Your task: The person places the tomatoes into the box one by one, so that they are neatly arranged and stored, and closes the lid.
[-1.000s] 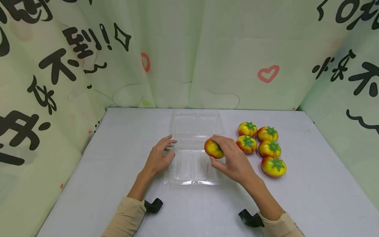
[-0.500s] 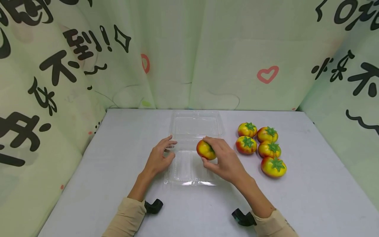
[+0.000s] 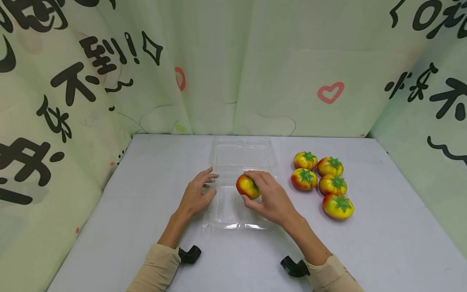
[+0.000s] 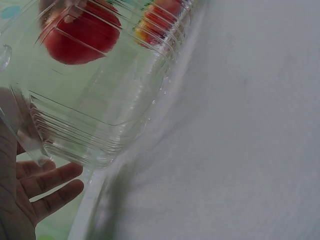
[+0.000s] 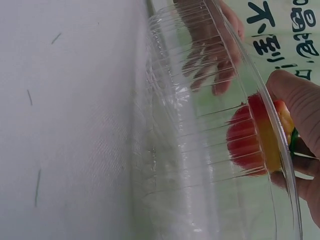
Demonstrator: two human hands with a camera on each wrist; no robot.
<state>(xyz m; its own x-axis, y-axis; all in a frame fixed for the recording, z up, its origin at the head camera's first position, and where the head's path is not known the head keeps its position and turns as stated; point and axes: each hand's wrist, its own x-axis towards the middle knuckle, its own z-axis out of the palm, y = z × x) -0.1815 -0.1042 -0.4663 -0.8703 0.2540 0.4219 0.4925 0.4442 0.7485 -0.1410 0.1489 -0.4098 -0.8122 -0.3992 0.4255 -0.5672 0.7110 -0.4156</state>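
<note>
Head view: the right hand (image 3: 268, 198) grips a red-and-yellow fruit (image 3: 245, 187) between thumb and fingers over the near half of an opened clear container (image 3: 223, 211), while the left hand (image 3: 196, 195), relaxed and holding nothing, stands at its left edge; five similar fruits (image 3: 333, 185) lie to the right. Left wrist view: the left hand's fingers are extended beside the plastic, contact undetermined. Right wrist view: the gripped fruit shows through the container's transparent wall.
</note>
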